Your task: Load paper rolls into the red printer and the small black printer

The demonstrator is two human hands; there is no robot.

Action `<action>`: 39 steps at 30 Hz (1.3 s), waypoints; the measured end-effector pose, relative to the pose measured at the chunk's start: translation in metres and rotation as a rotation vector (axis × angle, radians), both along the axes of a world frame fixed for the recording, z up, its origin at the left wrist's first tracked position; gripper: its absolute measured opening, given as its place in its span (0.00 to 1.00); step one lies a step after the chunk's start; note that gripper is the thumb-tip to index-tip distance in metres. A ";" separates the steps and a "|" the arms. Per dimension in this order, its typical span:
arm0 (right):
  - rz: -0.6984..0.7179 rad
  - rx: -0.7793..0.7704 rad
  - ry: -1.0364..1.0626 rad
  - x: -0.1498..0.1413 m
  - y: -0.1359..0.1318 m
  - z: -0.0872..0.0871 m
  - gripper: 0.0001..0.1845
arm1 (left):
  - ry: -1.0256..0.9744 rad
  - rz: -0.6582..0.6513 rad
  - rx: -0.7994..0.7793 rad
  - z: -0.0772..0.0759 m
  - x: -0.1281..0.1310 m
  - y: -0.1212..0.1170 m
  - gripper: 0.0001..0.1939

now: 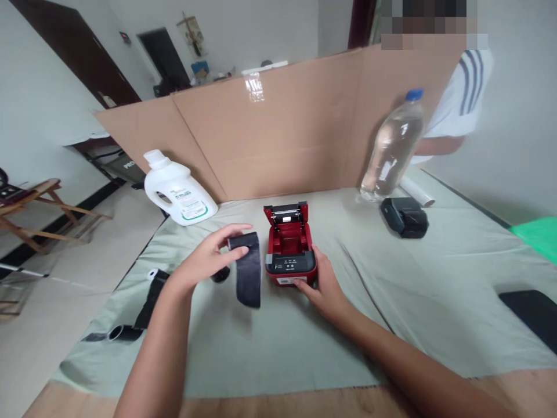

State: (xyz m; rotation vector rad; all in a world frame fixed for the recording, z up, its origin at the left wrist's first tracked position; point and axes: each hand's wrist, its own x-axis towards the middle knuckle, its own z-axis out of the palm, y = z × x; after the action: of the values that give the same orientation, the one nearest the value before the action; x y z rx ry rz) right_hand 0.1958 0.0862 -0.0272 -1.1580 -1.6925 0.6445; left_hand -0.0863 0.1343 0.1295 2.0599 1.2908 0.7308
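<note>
A small red printer [289,247] stands on the pale cloth with its lid open toward the back. My right hand [324,285] grips its front right corner, fingers curled round the case. My left hand [209,255] is raised just left of the printer and pinches a black paper roll [248,267], whose loose strip hangs down toward the cloth. A short black core [221,274] lies under that hand.
A white jug [178,188] stands at the back left, a clear water bottle [391,148] at the back right beside a black printer [405,217]. More black rolls [143,307] lie at the left edge. A cardboard screen [278,128] backs the table; another person's striped sleeve [472,87] shows behind it.
</note>
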 end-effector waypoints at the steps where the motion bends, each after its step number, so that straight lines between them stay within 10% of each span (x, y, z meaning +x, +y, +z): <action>1: 0.001 -0.008 0.002 0.000 0.000 0.000 0.47 | -0.036 0.080 0.002 -0.001 -0.014 -0.004 0.22; 12: 0.007 -0.037 -0.003 0.000 0.002 0.000 0.45 | 0.121 0.579 0.040 -0.034 -0.127 0.019 0.25; 22: 0.006 -0.034 -0.017 0.000 0.002 -0.002 0.46 | -0.215 0.764 -0.240 -0.029 -0.148 0.031 0.35; 32: 0.003 -0.028 -0.020 0.000 0.004 -0.001 0.46 | 0.733 0.755 -0.146 -0.055 -0.184 0.053 0.24; 39: -0.002 -0.046 -0.023 -0.001 0.003 -0.003 0.47 | 0.945 0.772 -0.269 -0.084 -0.182 0.048 0.23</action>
State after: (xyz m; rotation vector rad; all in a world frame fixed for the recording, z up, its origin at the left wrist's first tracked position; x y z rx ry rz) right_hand 0.1953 0.0894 -0.0299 -1.2032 -1.7038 0.6747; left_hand -0.2681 0.1824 0.0456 1.6622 2.5985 -0.2268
